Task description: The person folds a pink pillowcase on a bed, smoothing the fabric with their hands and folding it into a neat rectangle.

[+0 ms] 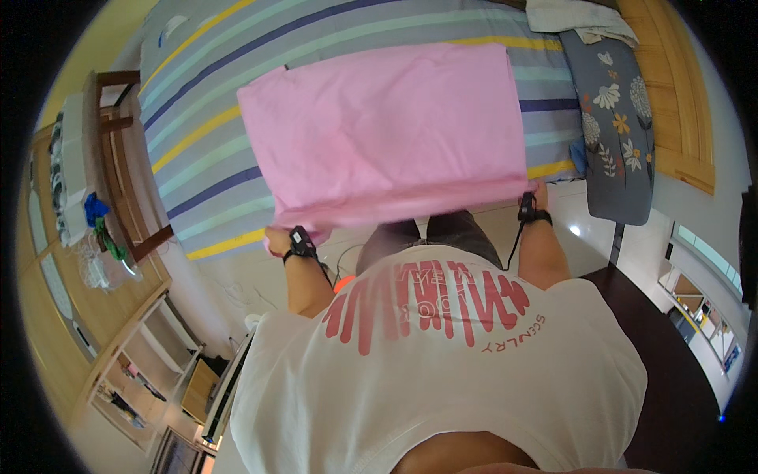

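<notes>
A pink cloth [385,127] is spread over a bed with a striped sheet [207,139]. Its near edge hangs past the bed's edge, towards my body, and looks slightly blurred. My left hand [277,241] grips the near left corner, where some fabric bunches below the fist. At the near right corner, my right hand [540,195] holds the cloth. Faint wrinkles run across the cloth's middle, and small dark marks show at its far corners. Each wrist wears a strapped black device with a cable.
A dark grey floral pillow [619,127] lies at the bed's right end, by a wooden headboard [675,101]. A white folded cloth [580,21] rests above it. Dark brown furniture [645,355] stands behind me on the right. At the left is a wooden frame [151,244].
</notes>
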`<state>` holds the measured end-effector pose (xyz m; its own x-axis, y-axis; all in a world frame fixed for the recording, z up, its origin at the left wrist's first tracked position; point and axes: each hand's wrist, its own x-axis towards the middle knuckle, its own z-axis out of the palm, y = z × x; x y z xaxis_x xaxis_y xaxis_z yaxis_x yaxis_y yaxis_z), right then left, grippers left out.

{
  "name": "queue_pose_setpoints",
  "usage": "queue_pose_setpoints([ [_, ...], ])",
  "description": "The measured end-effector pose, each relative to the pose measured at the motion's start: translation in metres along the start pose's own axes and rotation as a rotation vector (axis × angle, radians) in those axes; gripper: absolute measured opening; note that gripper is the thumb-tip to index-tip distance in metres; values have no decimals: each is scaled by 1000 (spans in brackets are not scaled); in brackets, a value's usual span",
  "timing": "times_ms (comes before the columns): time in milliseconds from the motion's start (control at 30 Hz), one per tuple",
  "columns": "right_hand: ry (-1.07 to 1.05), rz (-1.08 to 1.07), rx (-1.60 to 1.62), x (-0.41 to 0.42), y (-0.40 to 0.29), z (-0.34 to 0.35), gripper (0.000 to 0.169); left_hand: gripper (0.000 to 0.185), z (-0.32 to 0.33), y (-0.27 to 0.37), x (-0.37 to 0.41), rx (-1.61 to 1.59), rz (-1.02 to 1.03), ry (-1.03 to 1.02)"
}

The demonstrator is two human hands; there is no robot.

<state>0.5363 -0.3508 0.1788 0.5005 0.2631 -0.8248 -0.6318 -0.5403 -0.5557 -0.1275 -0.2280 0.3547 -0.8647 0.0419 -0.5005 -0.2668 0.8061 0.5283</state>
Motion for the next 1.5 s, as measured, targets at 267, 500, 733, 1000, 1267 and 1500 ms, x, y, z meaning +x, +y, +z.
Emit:
queue_pose_setpoints([
  [267, -205, -524, -488, -6, -135, 170, 17, 30, 121, 132, 56, -464, 692, -357],
  [500, -648, -662, -86, 13, -160, 272, 34, 30, 203, 165, 87, -448, 492, -840],
  [733, 108, -568, -1246, 55, -111, 219, 47, 17, 239, 28, 129, 524, 446, -1267],
  [1000, -64, -553, -1387, 86, -83, 151, 46, 37, 232, -103, 61, -175, -548, -944],
  [1267, 51, -523, -1034, 49, -117, 138, 56, 34, 201, -67, -14, -498, -230, -839],
  [1500, 259, -371, -1927, 113, -159, -23, 53, 42, 163, -84, -120, 487, -218, -1398],
])
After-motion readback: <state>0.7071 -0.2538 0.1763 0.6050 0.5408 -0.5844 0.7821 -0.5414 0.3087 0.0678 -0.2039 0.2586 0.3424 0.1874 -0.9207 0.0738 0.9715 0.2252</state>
